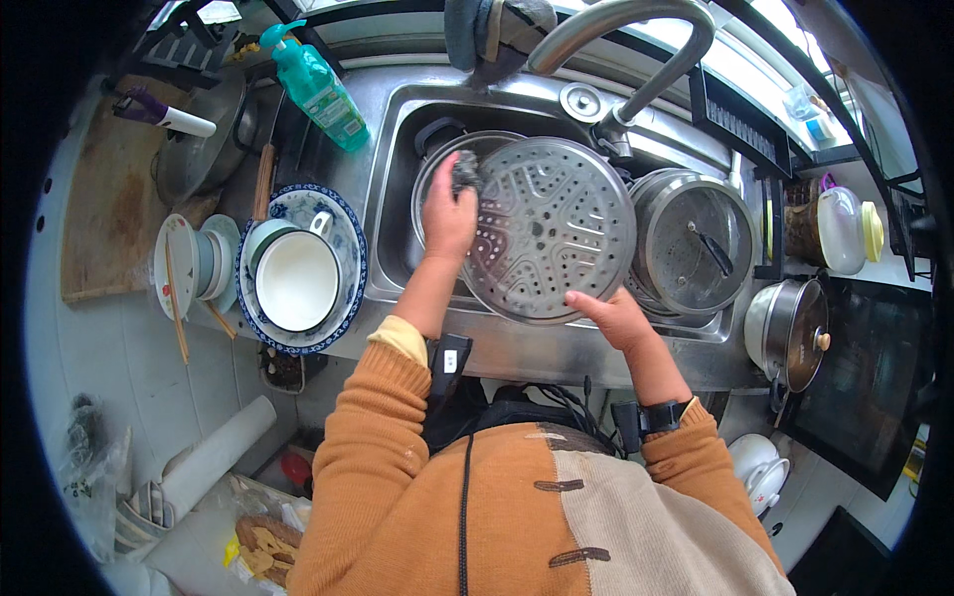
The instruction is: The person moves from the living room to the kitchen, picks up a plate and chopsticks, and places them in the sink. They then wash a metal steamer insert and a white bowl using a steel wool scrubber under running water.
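Over the stainless steel sink (389, 223), my right hand (607, 309) grips the lower right rim of a round perforated metal steamer tray (551, 223), thumb on top. My left hand (451, 216) holds a dark steel-wool scourer (466, 173) at the tray's left edge. Behind and to the left of the tray, a round metal pot (421, 186) with a dark handle stands in the basin, partly hidden. At the right end of the sink rests a pan with a glass lid (693, 242). Above the sink curves a metal faucet (671, 74).
Left of the sink are a green pump bottle (320, 97), a white enamel mug (297, 279) in a blue-patterned basin (350, 298), stacked bowls (179, 261) with chopsticks and a wooden cutting board (97, 208). A lidded pot (801, 335) stands at the right.
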`<state>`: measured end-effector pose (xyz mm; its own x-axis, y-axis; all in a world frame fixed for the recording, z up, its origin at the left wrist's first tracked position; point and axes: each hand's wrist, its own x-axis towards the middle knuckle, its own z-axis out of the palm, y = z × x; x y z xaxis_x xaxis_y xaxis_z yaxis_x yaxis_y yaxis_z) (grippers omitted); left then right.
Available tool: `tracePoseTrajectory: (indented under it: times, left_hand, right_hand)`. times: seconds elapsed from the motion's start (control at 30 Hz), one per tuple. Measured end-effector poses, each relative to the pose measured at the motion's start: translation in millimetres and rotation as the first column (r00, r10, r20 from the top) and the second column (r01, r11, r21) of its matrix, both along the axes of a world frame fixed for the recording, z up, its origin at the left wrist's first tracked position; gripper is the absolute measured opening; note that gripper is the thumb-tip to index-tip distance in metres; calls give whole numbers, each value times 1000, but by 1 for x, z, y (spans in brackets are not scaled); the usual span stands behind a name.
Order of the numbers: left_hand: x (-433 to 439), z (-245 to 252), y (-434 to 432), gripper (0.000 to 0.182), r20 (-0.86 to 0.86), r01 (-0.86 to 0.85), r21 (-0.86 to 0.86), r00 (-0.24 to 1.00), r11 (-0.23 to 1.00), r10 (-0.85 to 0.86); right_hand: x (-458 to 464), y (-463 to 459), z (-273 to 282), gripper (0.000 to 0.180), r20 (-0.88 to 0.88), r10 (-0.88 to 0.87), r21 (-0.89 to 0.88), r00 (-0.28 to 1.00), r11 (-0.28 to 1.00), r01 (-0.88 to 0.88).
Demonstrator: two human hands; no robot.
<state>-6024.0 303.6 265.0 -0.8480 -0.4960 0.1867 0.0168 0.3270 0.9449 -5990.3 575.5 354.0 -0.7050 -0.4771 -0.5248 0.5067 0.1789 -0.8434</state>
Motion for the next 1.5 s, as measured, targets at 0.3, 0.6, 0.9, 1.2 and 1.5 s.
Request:
tracePoseTrajectory:
  times: [0.3,0.6,0.9,1.2,1.5]
  left_hand:
    - [8,87,98,59,-92,382,-442,881,812,-464]
    - [-6,79,68,55,-26,287,-311,950,906,-310]
    - [-21,69,27,59,217,143,-285,973,948,-82]
    - [33,87,101,54,-61,592,-242,782,769,-621]
    - [27,55,30,55,104,201,-363,979,910,-175]
  right_hand:
    - [-16,-26,-5,42,-55,83,107,995,991,-77]
    - [-21,-22,-5,38,-46,103,11,994,995,-103]
    - [-13,-17,5,43,41,105,-44,994,994,-103]
    - [-31,-17,12,48,72,75,-104,995,992,-67]
    - [-14,1,25,51,193,47,-322,980,947,18]
